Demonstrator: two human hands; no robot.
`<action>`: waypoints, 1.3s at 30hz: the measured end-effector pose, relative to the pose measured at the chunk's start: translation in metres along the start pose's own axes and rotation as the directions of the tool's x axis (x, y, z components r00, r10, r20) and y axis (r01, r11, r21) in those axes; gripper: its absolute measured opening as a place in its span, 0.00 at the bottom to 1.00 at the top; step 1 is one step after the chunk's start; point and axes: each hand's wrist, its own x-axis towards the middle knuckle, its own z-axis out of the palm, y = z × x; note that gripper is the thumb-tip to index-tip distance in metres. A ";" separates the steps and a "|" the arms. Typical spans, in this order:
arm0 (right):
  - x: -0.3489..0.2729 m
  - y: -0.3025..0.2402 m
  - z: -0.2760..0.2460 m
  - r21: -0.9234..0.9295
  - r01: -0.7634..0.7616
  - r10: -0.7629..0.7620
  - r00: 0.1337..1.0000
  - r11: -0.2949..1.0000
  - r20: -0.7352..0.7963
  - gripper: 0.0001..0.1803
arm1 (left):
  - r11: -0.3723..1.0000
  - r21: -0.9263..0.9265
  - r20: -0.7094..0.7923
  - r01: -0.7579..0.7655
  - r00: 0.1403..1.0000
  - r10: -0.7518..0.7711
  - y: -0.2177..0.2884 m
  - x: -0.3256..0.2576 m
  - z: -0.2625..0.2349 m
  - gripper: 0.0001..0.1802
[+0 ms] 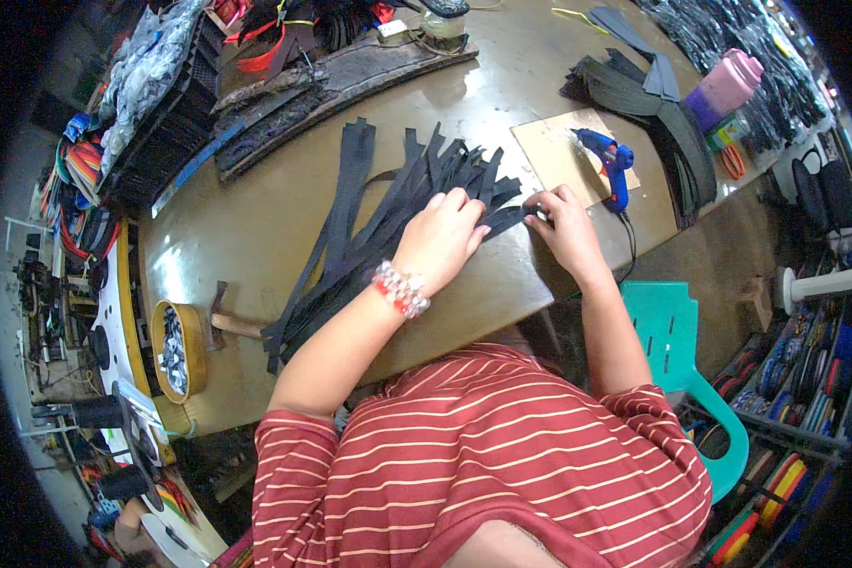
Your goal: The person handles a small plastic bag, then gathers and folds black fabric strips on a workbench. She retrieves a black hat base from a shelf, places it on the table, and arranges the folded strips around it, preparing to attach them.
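A fanned pile of flat black webbing straps (350, 194) lies across the middle of the table. My left hand (440, 239), with a beaded bracelet at the wrist, rests over the pile with bent fingers closed on straps there. To its right, my right hand (566, 232) pinches the end of one black strap between thumb and fingers, near the table's front edge. That strap runs from the pile toward the right fingertips. Just beyond the right hand, a blue glue gun (608, 161) lies on a pale square board (547, 142), its cord hanging over the edge.
A hammer (241, 327) and an oval yellow container (194, 364) of small metal pieces are at left. Another stack of dark straps (682, 151) lies at right, near a pink-purple bottle (724, 90) and orange-handled scissors (732, 161). A green chair (672, 327) stands beside me.
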 end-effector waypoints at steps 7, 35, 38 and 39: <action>-0.004 0.007 -0.016 0.121 -0.090 0.069 0.984 0.989 0.163 0.09 | 0.988 -0.116 0.141 0.104 0.986 -0.088 -0.010 0.011 0.007 0.07; -0.002 -0.077 0.015 0.788 0.145 -0.010 0.985 0.598 -0.174 0.32 | 0.791 -0.603 0.068 0.107 0.994 -0.083 0.018 -0.017 0.023 0.17; 0.008 -0.058 -0.029 0.955 0.261 0.313 0.903 0.142 -0.293 0.28 | 0.976 -0.216 0.080 -0.016 0.996 0.035 -0.003 -0.022 0.023 0.20; 0.009 -0.045 -0.054 0.935 0.354 0.343 0.875 0.029 -0.341 0.26 | 0.993 -0.106 0.097 -0.044 0.994 0.055 -0.011 -0.023 0.022 0.17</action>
